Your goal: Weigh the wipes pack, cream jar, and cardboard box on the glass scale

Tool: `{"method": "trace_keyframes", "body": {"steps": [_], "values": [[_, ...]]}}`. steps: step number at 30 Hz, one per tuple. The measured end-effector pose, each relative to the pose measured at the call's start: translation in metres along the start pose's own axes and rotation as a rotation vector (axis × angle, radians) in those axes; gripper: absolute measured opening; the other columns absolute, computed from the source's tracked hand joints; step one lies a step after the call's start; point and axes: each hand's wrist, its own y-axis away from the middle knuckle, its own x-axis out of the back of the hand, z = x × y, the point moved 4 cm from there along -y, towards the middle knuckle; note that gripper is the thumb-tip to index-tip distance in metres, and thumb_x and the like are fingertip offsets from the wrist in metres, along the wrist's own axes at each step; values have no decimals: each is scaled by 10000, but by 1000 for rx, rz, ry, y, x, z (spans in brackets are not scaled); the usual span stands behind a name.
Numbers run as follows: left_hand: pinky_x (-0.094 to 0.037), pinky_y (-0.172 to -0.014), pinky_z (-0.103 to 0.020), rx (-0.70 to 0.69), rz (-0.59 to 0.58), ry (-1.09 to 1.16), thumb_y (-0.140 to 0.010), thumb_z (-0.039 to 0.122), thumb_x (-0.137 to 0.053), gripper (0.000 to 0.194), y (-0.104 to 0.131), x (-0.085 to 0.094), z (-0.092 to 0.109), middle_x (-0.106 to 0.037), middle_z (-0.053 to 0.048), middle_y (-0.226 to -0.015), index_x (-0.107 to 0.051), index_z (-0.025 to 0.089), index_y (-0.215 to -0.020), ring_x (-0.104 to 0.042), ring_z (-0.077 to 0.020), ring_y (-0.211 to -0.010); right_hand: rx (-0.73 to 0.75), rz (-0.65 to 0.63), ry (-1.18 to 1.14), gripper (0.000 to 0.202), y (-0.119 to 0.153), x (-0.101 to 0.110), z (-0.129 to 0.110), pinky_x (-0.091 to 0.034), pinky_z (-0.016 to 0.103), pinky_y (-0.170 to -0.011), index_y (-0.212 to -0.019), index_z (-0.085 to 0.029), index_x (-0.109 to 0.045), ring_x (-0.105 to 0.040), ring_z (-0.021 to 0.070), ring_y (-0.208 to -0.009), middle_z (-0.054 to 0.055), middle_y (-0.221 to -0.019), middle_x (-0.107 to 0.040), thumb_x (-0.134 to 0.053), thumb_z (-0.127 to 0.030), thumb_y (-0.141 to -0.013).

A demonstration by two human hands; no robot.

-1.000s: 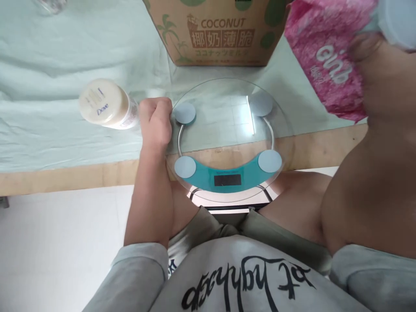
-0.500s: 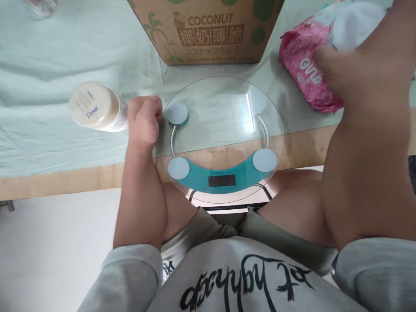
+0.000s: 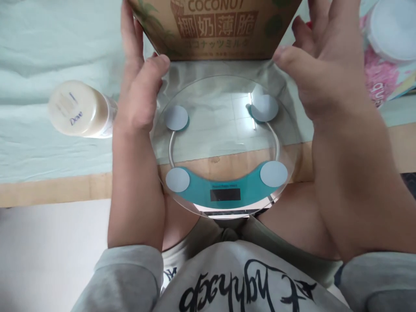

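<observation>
A brown cardboard box (image 3: 217, 41) printed "COCONUT" stands at the top middle of the head view, its upper part cut off. My left hand (image 3: 138, 86) grips its left side, fingers along the wall and thumb by the lower corner. On the opposite side my right hand (image 3: 320, 65) has its thumb at the lower right corner, with the fingertips partly hidden. Between my forearms lies a round glass bathroom scale (image 3: 217, 134) with a teal strip and a dark display (image 3: 225, 195). Its near rim reaches over the table's edge.
A cream Dove bottle (image 3: 81, 110) is left of my left wrist. To the right, a pink pack (image 3: 380, 73) with a white round lid (image 3: 394, 28) is partly cut off. Pale green cloth (image 3: 65, 160) covers the table, whose wooden edge (image 3: 65, 189) shows in front.
My right hand has left the pink pack and come to the box's right side. My left hand has opened from a fist beside the scale and moved up to the box's left side.
</observation>
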Motion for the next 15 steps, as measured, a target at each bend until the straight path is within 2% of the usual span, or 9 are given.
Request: {"method": "trace_keyframes", "body": {"steps": [2, 3, 5, 6, 8, 9, 11, 14, 15], "values": [[-582, -1195, -427, -3, -39, 105, -809, 309, -827, 961, 4, -3, 4, -569, 81, -1786, -532, 405, -1719, -606, -252, -1511, 69, 29, -122, 839, -16, -3, -1, -494, 433, -1451, -1800, -327, -442, -350, 258, -1812, 118, -1806, -396, -719, -466, -1021], [-567, -1192, -428, 10, 10, 113, -857, 310, -792, 943, 6, -1, 6, -583, 53, -1772, -501, 384, -1751, -588, -256, -1545, 107, 50, -211, 824, -23, -5, 0, -469, 420, -1479, -1812, -295, -419, -370, 239, -1814, 123, -1874, -299, -660, -453, -1040], [-501, -1302, -449, 76, 72, 116, -954, 286, -683, 918, 8, -1, 7, -462, 47, -1889, -388, 359, -1820, -440, -221, -1727, 134, 94, -391, 847, -33, -7, 1, -453, 384, -1491, -1808, -182, -379, -443, 205, -1779, 176, -1928, -172, -584, -419, -1021], [-433, -1393, -470, 120, 66, 128, -981, 261, -647, 904, 8, -4, 7, -346, 68, -1961, -352, 360, -1831, -333, -184, -1804, 119, 104, -451, 871, -37, -8, 1, -467, 366, -1471, -1796, -140, -362, -487, 187, -1741, 202, -1921, -198, -576, -407, -995], [-254, -1523, -559, 156, 36, 165, -1035, 222, -587, 816, 5, -11, 10, -221, 76, -2010, -363, 348, -1810, -224, -154, -1865, 68, 116, -498, 901, -39, -11, -2, -516, 329, -1386, -1761, -121, -363, -558, 158, -1641, 212, -1823, -412, -595, -391, -933], [-183, -1545, -595, 175, 45, 196, -1049, 192, -561, 745, 4, -13, 12, -263, 66, -1999, -427, 339, -1767, -252, -156, -1862, 48, 112, -503, 902, -38, -12, -4, -519, 315, -1365, -1753, -132, -370, -570, 151, -1612, 194, -1766, -493, -599, -381, -917], [-122, -1555, -593, 215, 109, 280, -1102, 164, -499, 549, 3, -15, 14, -444, 60, -1915, -588, 325, -1620, -357, -151, -1825, 29, 105, -488, 888, -35, -13, -10, -517, 301, -1342, -1754, -166, -392, -579, 146, -1582, 161, -1707, -554, -597, -380, -917], [-116, -1530, -549, 181, 136, 333, -1217, 207, -331, 441, 5, -16, 20, -703, 33, -1598, -685, 299, -1465, -491, -153, -1733, 41, 116, -435, 915, -33, -14, -8, -536, 324, -1305, -1809, -193, -368, -591, 159, -1545, 141, -1711, -541, -540, -436, -943], [-173, -1497, -536, 143, 115, 320, -1238, 234, -291, 456, 7, -17, 22, -738, 16, -1450, -696, 288, -1440, -549, -173, -1667, 55, 121, -406, 937, -34, -14, -5, -541, 338, -1292, -1838, -199, -330, -594, 166, -1525, 139, -1698, -548, -495, -473, -958]]}}
